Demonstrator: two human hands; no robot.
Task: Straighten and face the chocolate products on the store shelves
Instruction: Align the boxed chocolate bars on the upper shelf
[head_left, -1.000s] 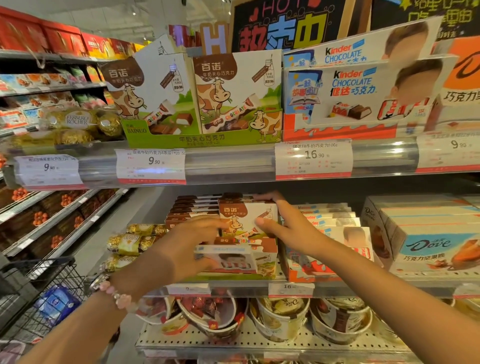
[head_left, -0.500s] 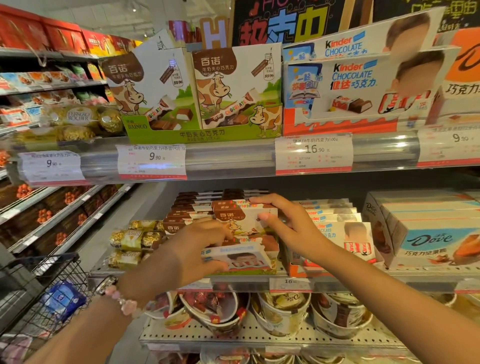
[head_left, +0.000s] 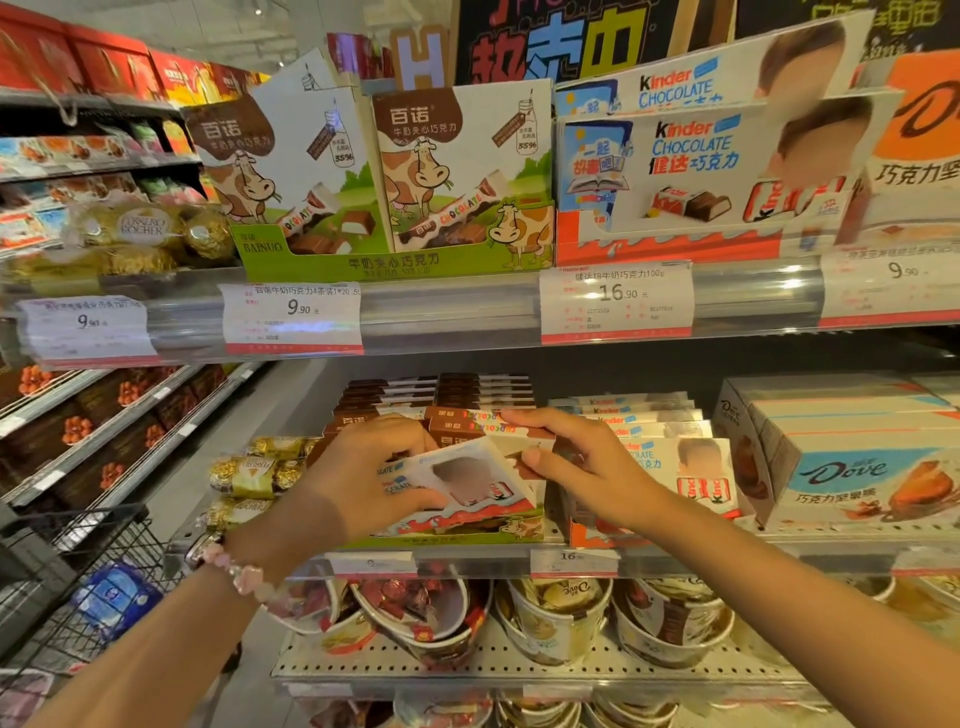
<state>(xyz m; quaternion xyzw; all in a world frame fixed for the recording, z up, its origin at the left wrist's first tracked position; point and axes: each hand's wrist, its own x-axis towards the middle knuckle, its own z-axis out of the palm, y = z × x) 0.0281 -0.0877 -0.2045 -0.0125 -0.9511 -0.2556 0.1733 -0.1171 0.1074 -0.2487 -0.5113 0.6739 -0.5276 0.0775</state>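
On the middle shelf (head_left: 467, 564), the person's left hand (head_left: 363, 478) grips a tilted Kinder box (head_left: 467, 486) lying in front of the brown Bainuo boxes (head_left: 467, 421), seemingly misplaced there. The right hand (head_left: 576, 467) pinches its right corner, steadying it, probably to move it toward the Kinder stack (head_left: 675, 457) just beside.

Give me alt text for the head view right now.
Both hands work at the middle shelf: the left hand holds a tilted Kinder box in front of the Bainuo boxes, which the right hand grips.
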